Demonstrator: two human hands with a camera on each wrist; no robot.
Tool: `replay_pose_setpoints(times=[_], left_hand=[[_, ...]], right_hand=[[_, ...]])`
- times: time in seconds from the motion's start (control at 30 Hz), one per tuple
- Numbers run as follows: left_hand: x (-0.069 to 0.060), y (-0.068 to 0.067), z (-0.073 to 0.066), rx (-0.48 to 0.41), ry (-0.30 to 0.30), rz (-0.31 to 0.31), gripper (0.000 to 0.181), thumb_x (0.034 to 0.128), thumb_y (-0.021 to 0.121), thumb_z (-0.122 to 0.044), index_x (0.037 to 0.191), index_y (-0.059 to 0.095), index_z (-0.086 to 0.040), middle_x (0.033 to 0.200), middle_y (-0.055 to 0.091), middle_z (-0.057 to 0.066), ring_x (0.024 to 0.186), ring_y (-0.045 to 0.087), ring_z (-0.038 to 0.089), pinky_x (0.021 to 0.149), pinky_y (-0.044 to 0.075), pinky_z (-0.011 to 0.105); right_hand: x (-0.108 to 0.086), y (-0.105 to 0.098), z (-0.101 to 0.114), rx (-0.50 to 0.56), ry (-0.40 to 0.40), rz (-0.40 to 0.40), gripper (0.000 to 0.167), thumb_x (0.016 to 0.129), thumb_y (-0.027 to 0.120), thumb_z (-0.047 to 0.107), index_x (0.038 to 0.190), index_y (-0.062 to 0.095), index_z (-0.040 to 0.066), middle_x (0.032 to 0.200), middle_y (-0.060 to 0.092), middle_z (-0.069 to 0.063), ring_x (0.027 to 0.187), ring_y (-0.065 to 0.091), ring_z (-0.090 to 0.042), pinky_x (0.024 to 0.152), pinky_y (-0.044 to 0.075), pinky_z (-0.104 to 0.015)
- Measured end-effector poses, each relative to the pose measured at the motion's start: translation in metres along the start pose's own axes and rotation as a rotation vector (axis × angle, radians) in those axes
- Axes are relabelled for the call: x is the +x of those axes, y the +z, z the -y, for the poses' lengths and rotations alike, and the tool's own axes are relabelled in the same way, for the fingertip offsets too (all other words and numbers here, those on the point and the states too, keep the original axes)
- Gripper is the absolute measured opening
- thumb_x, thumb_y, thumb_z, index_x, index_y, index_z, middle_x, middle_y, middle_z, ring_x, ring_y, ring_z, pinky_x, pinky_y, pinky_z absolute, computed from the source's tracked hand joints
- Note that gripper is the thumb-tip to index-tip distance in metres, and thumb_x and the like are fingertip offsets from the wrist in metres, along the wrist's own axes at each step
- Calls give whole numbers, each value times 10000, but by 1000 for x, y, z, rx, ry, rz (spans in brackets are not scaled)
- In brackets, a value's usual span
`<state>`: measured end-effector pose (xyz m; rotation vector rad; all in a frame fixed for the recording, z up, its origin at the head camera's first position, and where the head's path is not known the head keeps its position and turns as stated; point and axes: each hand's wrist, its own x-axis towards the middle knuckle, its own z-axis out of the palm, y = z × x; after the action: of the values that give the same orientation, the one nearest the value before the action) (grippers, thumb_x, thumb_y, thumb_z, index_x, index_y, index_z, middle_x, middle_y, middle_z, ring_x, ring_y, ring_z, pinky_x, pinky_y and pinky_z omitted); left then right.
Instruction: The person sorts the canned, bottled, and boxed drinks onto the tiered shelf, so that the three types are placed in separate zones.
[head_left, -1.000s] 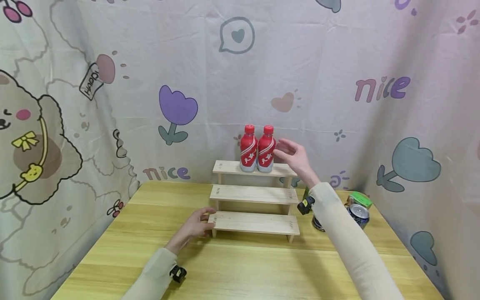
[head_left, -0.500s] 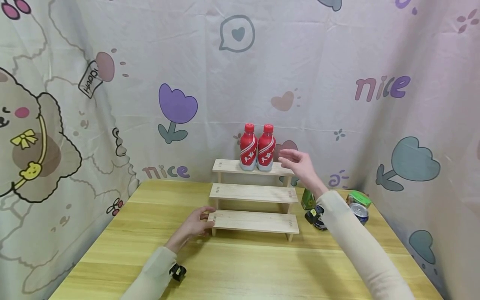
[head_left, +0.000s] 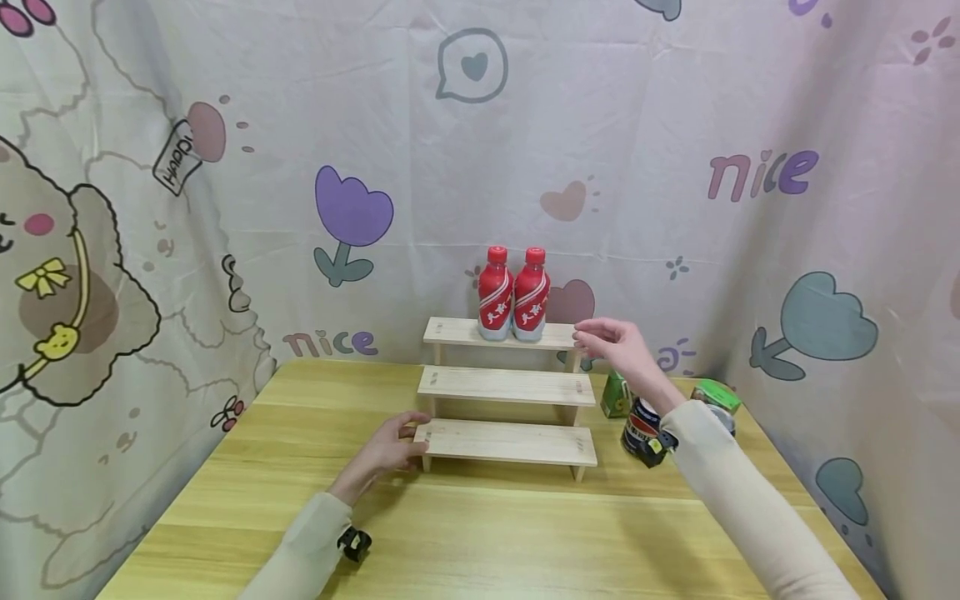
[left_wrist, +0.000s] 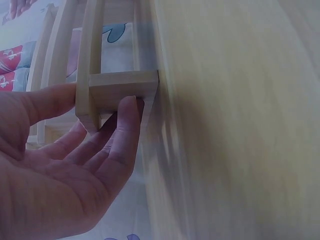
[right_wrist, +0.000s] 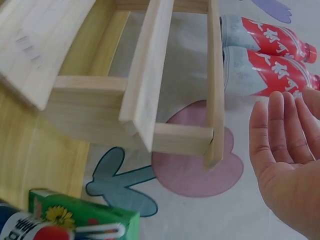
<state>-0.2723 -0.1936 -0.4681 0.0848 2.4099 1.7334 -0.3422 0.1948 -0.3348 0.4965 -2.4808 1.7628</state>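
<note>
Two red bottles [head_left: 495, 293] with white lower parts stand upright, side by side, on the top step of a three-step wooden display stand [head_left: 506, 386]. My left hand [head_left: 390, 443] holds the left end of the lowest step. In the left wrist view its thumb lies against the board [left_wrist: 85, 107], and the fingers curl at the side support. To the right of the top step, my right hand [head_left: 618, 346] hovers with nothing in it. Seen from the right wrist, its fingers [right_wrist: 277, 127] are nearly straight and apart from the bottles.
Right of the stand are a green box [head_left: 617, 397], a dark blue can [head_left: 640, 427] and a container with a green lid [head_left: 716, 394]. Another can is partly hidden behind the right sleeve. A patterned curtain [head_left: 420, 150] hangs behind the wooden table [head_left: 480, 542].
My right hand has moved away from the right bottle, rightward and down, uncovering the green box and dark can. The bottles and my left hand keep their places.
</note>
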Motion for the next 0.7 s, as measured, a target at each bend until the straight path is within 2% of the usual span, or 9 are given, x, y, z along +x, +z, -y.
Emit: replay_pose_setpoints(times=[0.07, 0.17, 0.3, 0.4, 0.6, 0.7], left_hand=[[-1, 0, 0, 0, -1, -3, 481, 880, 631, 34, 1342, 522, -45, 1271, 595, 263, 892, 653, 242, 636, 571, 389], [-1, 1, -1, 3, -3, -7, 485, 879, 628, 40, 1345, 518, -40, 1268, 599, 264, 887, 656, 242, 636, 571, 388], [-1, 1, -1, 7, -15, -6, 483, 883, 627, 39, 1346, 518, -45, 1285, 590, 268, 899, 659, 243, 644, 573, 391], [-1, 1, -1, -1, -18, -2, 486, 882, 628, 39, 1348, 516, -44, 1291, 583, 271, 908, 658, 250, 649, 573, 386], [-2, 1, -1, -14, -11, 0, 495, 878, 625, 44, 1354, 509, -34, 1285, 587, 272, 908, 658, 246, 652, 572, 388], [-2, 1, -1, -7, -12, 0, 491, 881, 623, 42, 1352, 510, -36, 1293, 582, 276, 913, 659, 250, 652, 572, 392]], right_hand=[[-5, -4, -3, 3, 5, 3, 450, 954, 640, 227, 1293, 559, -58, 1227, 634, -265, 937, 694, -151, 837, 576, -273], [-10, -9, -10, 7, 10, -3, 459, 950, 645, 214, 1292, 547, -76, 1210, 655, -235, 927, 688, -95, 856, 571, -275], [-18, -17, -17, -16, 31, -31, 468, 946, 656, 263, 1276, 572, -59, 1099, 728, -80, 896, 692, -68, 867, 569, -304], [-27, -22, -20, -50, 51, -58, 453, 937, 664, 306, 1255, 606, -11, 1084, 732, -16, 900, 686, -47, 882, 561, -312], [-44, -33, -26, -143, 90, -104, 505, 932, 655, 378, 1284, 596, 21, 1242, 658, -158, 1017, 643, -92, 959, 503, -358], [-52, -38, -30, -177, 113, -129, 522, 939, 637, 405, 1296, 589, 28, 1278, 632, -173, 1026, 612, -71, 995, 460, -410]])
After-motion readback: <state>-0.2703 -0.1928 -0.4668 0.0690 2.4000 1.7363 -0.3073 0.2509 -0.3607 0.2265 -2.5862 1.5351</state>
